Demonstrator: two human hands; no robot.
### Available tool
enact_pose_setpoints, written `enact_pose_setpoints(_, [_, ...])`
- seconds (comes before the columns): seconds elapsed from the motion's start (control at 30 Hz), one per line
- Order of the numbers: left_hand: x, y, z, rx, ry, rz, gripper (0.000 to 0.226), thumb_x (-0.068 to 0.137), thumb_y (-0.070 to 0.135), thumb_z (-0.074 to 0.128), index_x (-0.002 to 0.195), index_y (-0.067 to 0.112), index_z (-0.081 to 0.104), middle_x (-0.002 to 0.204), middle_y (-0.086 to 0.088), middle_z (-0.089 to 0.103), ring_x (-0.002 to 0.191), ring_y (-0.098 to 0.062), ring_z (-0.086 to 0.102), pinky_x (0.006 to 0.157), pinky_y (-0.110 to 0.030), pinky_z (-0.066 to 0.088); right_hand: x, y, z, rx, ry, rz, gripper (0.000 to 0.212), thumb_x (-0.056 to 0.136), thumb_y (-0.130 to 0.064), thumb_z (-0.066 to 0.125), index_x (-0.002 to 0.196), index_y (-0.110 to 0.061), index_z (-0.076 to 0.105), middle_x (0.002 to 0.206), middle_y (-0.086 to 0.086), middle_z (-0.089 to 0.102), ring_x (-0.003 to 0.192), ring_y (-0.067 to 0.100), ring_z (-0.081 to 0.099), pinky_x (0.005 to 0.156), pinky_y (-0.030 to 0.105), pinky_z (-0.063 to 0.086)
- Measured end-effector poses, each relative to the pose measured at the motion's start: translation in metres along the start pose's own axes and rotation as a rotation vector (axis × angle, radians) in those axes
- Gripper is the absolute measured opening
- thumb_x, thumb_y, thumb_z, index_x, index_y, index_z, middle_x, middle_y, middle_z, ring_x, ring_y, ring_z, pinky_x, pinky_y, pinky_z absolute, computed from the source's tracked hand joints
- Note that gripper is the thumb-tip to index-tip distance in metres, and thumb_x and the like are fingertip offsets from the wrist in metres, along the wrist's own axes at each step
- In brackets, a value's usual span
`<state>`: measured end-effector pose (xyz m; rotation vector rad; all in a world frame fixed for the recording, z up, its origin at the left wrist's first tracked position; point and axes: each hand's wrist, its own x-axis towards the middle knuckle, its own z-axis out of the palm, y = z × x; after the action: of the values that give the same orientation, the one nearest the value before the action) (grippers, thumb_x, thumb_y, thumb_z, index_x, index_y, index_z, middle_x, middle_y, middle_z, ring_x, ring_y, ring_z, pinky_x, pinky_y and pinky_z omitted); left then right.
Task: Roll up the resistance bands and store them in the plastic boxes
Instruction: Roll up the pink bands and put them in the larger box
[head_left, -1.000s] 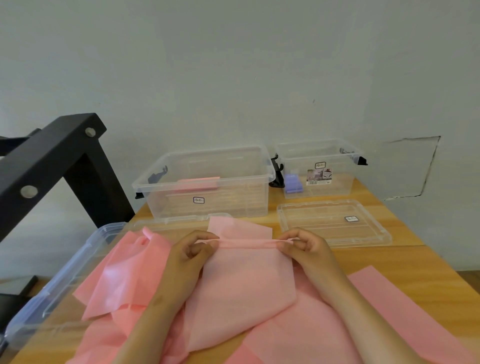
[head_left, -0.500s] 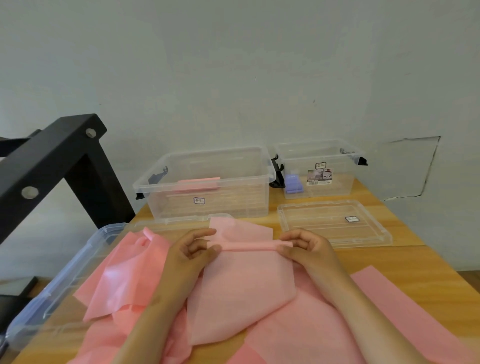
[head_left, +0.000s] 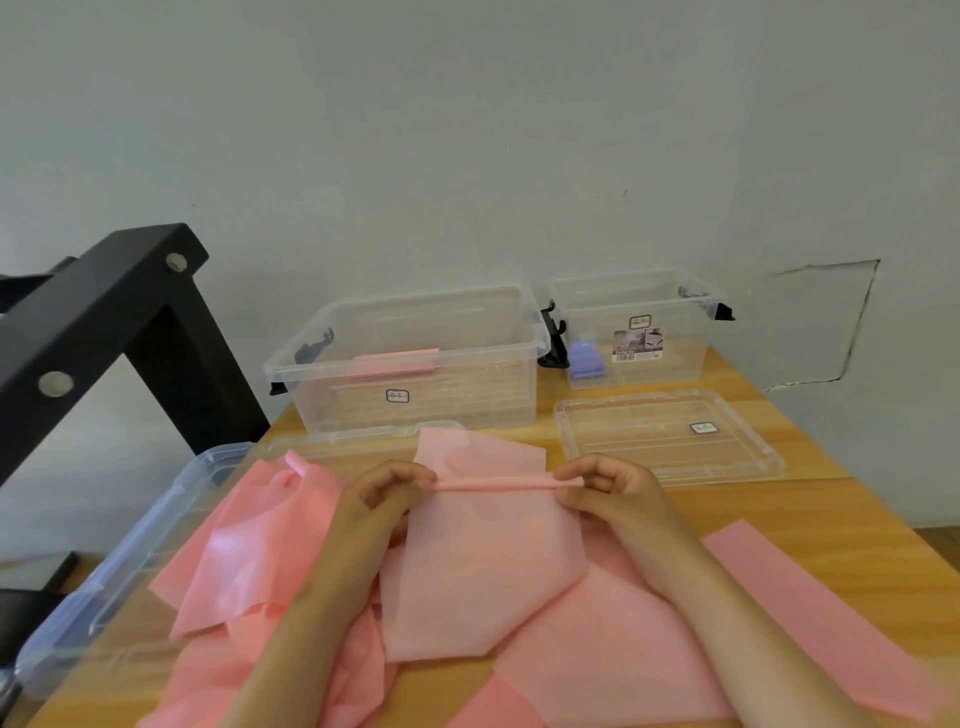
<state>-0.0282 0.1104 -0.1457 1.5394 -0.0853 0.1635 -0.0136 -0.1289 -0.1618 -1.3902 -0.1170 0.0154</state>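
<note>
Left hand (head_left: 382, 493) and right hand (head_left: 605, 486) pinch the rolled band edge (head_left: 493, 485).

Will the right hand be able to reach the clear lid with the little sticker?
Probably yes, but not freely: the right hand pinches the pink band, and the lid lies just beyond it with nothing between.

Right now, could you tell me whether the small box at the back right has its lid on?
No, the small box stands open, and a clear lid lies on the table before it.
</note>
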Motion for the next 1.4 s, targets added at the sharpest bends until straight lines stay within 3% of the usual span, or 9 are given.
enact_pose_setpoints(0.2, [0.0026, -0.0043, -0.0003, 0.074, -0.011, 0.041, 0.024, 0.084, -0.003, 0.066, 0.101, 0.014, 0.068, 0.068, 0.002, 0.058, 0.061, -0.007, 0.053, 0.055, -0.014, 0.044, 0.0010, 0.0007, -0.0001, -0.010, 0.022, -0.030, 0.019, 0.079, 0.004, 0.070, 0.092, -0.010, 0.070, 0.080, 0.011, 0.066, 0.070, 0.012, 0.060, 0.064, 0.017, 0.047])
enact_pose_setpoints(0.33, [0.0023, -0.0048, 0.0009, 0.143, -0.030, 0.100, 0.005, 0.089, 0.001, 0.061, 0.092, 0.003, 0.065, 0.066, 0.001, 0.058, 0.056, -0.005, 0.047, 0.049, -0.013, 0.037, 0.0010, 0.0007, 0.0006, -0.073, 0.024, -0.072, 0.015, 0.081, 0.004, 0.068, 0.083, -0.011, 0.071, 0.075, 0.009, 0.065, 0.068, 0.011, 0.057, 0.063, 0.018, 0.043])
enact_pose_setpoints(0.43, [0.0015, -0.0036, 0.0009, 0.113, -0.032, 0.062, 0.007, 0.092, 0.003, 0.057, 0.091, 0.007, 0.063, 0.058, -0.003, 0.048, 0.051, -0.010, 0.037, 0.044, -0.018, 0.031, -0.0006, -0.0006, 0.0029, -0.017, 0.000, -0.078, 0.013, 0.086, 0.003, 0.062, 0.083, -0.009, 0.067, 0.065, 0.003, 0.062, 0.057, 0.007, 0.054, 0.052, 0.015, 0.042])
enact_pose_setpoints(0.6, [0.0015, -0.0026, -0.0006, 0.060, -0.017, 0.024, 0.016, 0.082, 0.006, 0.062, 0.079, 0.018, 0.071, 0.073, -0.006, 0.051, 0.060, -0.012, 0.042, 0.054, -0.023, 0.034, 0.0001, -0.0014, -0.0002, 0.013, -0.024, -0.025, 0.022, 0.083, 0.014, 0.057, 0.084, -0.006, 0.067, 0.061, -0.004, 0.064, 0.054, 0.002, 0.054, 0.053, 0.011, 0.041])
enact_pose_setpoints(0.8, [0.0029, -0.0060, -0.0016, 0.087, -0.009, 0.046, 0.022, 0.085, 0.005, 0.069, 0.103, 0.017, 0.068, 0.070, 0.000, 0.059, 0.063, -0.008, 0.053, 0.056, -0.015, 0.043, 0.0000, 0.0008, 0.0005, -0.015, -0.011, -0.043, 0.018, 0.082, 0.006, 0.066, 0.095, -0.006, 0.068, 0.078, 0.010, 0.066, 0.071, 0.013, 0.060, 0.062, 0.015, 0.048])
enact_pose_setpoints(0.93, [0.0042, -0.0060, 0.0000, 0.126, -0.004, 0.064, 0.009, 0.087, 0.005, 0.067, 0.096, 0.006, 0.067, 0.069, 0.002, 0.062, 0.064, -0.006, 0.054, 0.055, -0.013, 0.043, 0.0002, 0.0006, 0.0011, -0.051, 0.010, -0.068, 0.017, 0.083, 0.007, 0.065, 0.086, -0.009, 0.071, 0.077, 0.006, 0.070, 0.070, 0.009, 0.062, 0.063, 0.015, 0.047])
enact_pose_setpoints(1.1, [0.0025, -0.0032, -0.0011, 0.069, -0.028, 0.010, 0.004, 0.091, 0.011, 0.061, 0.093, 0.012, 0.064, 0.072, -0.015, 0.057, 0.065, -0.020, 0.050, 0.056, -0.027, 0.039, -0.0023, -0.0033, 0.0027, -0.025, -0.014, -0.085, 0.017, 0.085, 0.007, 0.062, 0.085, -0.008, 0.070, 0.074, 0.010, 0.068, 0.065, 0.010, 0.060, 0.057, 0.014, 0.046])
enact_pose_setpoints(1.27, [0.0029, -0.0046, -0.0018, 0.074, -0.012, 0.021, 0.013, 0.087, 0.011, 0.063, 0.077, 0.019, 0.066, 0.079, 0.001, 0.061, 0.067, -0.011, 0.052, 0.058, -0.025, 0.039, -0.0018, -0.0035, 0.0018, -0.006, -0.028, -0.046, 0.012, 0.076, -0.001, 0.075, 0.083, -0.010, 0.074, 0.077, 0.014, 0.061, 0.072, 0.017, 0.058, 0.062, 0.016, 0.048])
enact_pose_setpoints(1.4, [0.0024, -0.0058, -0.0022, 0.051, -0.037, 0.001, 0.023, 0.077, 0.012, 0.074, 0.097, 0.017, 0.065, 0.082, -0.013, 0.062, 0.074, -0.021, 0.057, 0.065, -0.031, 0.046, -0.0002, -0.0013, 0.0010, -0.026, 0.004, -0.052, 0.017, 0.079, 0.004, 0.069, 0.090, -0.010, 0.072, 0.082, 0.014, 0.067, 0.078, 0.018, 0.060, 0.066, 0.017, 0.049])
